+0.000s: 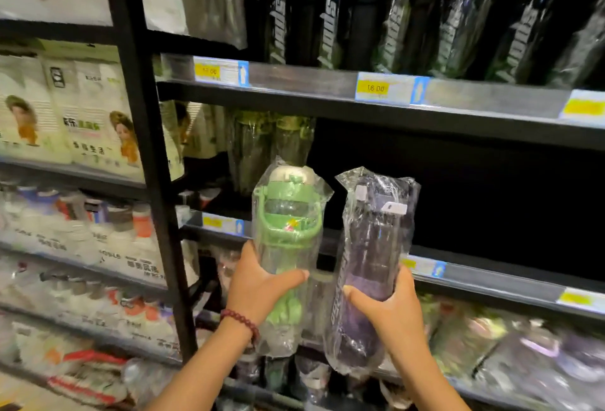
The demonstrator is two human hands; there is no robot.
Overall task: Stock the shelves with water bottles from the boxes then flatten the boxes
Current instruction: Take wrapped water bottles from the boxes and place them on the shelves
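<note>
green bottle (288, 233) upright, purple bottle (370, 266) (wrapped) upright

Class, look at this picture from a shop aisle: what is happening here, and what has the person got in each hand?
A person is stocking a shop shelf with water bottles. The left hand grips a green bottle wrapped in clear plastic, and the right hand grips a purple bottle wrapped the same way. Both bottles are held upright in front of the middle shelf, which looks dark and mostly bare on the right. Neither bottle stands on it yet.
</note>
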